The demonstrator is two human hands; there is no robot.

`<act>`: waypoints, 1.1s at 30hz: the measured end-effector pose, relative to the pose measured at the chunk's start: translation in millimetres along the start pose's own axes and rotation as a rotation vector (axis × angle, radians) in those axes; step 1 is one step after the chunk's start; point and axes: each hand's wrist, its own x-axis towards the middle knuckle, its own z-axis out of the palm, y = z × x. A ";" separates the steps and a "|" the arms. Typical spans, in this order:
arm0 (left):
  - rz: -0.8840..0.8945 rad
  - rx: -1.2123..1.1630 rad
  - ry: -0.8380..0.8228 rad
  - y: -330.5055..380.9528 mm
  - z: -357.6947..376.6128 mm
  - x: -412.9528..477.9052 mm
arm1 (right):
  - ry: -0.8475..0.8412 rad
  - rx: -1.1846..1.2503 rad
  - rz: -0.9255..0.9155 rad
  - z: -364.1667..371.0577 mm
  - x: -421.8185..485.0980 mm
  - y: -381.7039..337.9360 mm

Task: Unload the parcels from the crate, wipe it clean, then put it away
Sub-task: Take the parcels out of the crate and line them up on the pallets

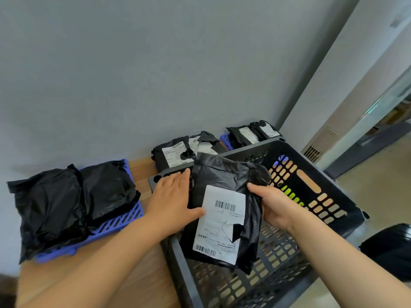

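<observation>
Bare crate floor beneath parcel

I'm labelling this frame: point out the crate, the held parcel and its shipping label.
crate (329,185): head view, right side wall.
held parcel (224,172): head view, crumpled black upper part.
shipping label (222,221): head view, white middle.

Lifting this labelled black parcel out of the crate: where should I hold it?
Hold the parcel by its long side edges, one hand from each side: it is a soft, crumpled bag and may sag from one corner. The right hand wraps the right edge; the left hand lies flat against the left.
</observation>
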 end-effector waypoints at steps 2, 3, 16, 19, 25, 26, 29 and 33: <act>-0.034 -0.031 -0.032 3.2 -0.4 1.6 | -0.005 0.059 -0.011 -3.9 3.7 -6.2; -0.058 -0.079 -0.045 5.6 -1.0 2.9 | -0.012 0.091 -0.015 -6.0 6.9 -9.1; -0.411 -0.973 0.170 88.7 1.9 39.5 | -0.300 0.185 -0.027 -65.7 52.4 -50.4; -0.452 -1.079 0.273 103.3 3.5 55.8 | -0.339 0.018 -0.124 -76.1 62.2 -52.0; -0.501 -1.134 0.426 124.7 13.5 90.0 | -0.318 -0.303 -0.346 -77.1 78.3 -62.3; -0.506 -1.137 0.448 127.4 13.8 95.4 | -0.316 -0.314 -0.370 -76.5 81.6 -66.9; -0.506 -1.138 0.484 133.8 7.7 111.9 | -0.333 -0.287 -0.395 -77.4 95.7 -85.8; -0.543 -0.922 0.514 120.6 -3.3 136.3 | -0.299 -0.237 -0.444 -80.1 118.9 -121.8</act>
